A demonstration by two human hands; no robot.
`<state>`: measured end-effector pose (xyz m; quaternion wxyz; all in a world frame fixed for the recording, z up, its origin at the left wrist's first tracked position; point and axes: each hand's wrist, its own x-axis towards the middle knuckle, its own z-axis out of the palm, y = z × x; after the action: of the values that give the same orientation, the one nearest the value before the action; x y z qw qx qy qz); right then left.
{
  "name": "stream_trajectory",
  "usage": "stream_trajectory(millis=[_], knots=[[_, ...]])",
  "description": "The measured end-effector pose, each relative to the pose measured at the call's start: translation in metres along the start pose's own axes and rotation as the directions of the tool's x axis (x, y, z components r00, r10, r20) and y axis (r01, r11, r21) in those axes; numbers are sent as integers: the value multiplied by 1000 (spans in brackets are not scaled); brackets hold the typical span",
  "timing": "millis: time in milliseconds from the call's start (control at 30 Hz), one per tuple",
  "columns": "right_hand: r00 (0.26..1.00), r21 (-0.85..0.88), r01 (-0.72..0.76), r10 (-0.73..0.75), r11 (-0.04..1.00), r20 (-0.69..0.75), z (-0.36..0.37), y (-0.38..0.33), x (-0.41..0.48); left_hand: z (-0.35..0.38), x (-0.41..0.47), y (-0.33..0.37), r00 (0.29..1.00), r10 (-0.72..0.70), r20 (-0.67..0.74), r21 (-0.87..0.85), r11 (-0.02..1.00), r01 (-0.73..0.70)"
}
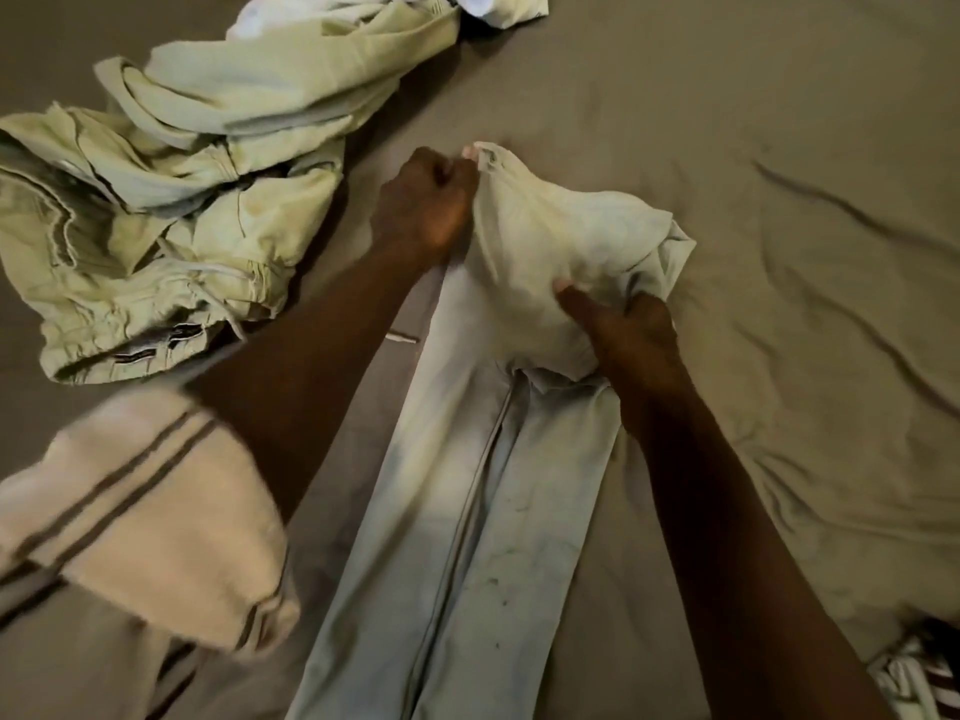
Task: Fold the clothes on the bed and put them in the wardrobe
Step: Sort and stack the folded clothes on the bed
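Observation:
A pale trouser-like garment (483, 511) lies lengthwise down the middle of the brown bed sheet (779, 148), its far end bunched up. My left hand (426, 205) grips the upper left corner of that bunched end in a fist. My right hand (628, 330) holds the bunched cloth at its near right side, thumb pressed on top, fingers curled under the fold. A heap of pale green clothes (171, 200) lies unfolded at the left.
A white piece of cloth (498, 7) shows at the top edge behind the green heap. A striped fabric (914, 672) peeks in at the bottom right corner. My beige striped sleeve (135, 511) covers the lower left.

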<state>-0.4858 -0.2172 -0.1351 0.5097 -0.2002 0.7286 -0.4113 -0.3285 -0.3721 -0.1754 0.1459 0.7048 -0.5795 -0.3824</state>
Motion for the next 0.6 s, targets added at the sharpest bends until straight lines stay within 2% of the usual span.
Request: stream_trajectory(millis=[33,100,167,233,267,300,367,400,433,500,600], knots=[[999,-39,-7,9,999,51,-1,2,1,2,-15,-10,998,-9,-60,53,998,12],[995,-61,86,-83,994,52,0,6,-3,3,-53,-33,989,-67,-131,102,991,81],[972,22,227,-226,974,-60,7,8,-9,5,-86,-53,992,-60,-110,119,990,73],[961,100,255,-241,962,-132,13,7,-13,10,-97,-63,998,9,-56,146,989,-1],[968,58,222,-213,973,-135,14,8,-11,11,-96,-63,999,16,-52,158,987,-8],[979,-56,165,-170,985,-115,13,9,-8,13,-93,-62,998,5,-63,152,988,5],[995,-336,16,-48,942,-88,7,11,-5,16,-90,-56,995,-33,-90,106,993,42],[993,-404,-28,-22,914,-119,3,9,-5,17,-91,-53,995,-29,-94,104,994,39],[984,-401,-47,-27,915,-176,0,9,-4,18,-93,-49,996,-23,-89,126,991,34],[961,-229,-25,-40,973,-274,-2,5,-5,17,-98,-37,992,32,-122,165,986,-12],[957,-14,-24,19,1000,-288,5,-2,-6,15,-90,-9,951,214,-224,185,967,-174]])
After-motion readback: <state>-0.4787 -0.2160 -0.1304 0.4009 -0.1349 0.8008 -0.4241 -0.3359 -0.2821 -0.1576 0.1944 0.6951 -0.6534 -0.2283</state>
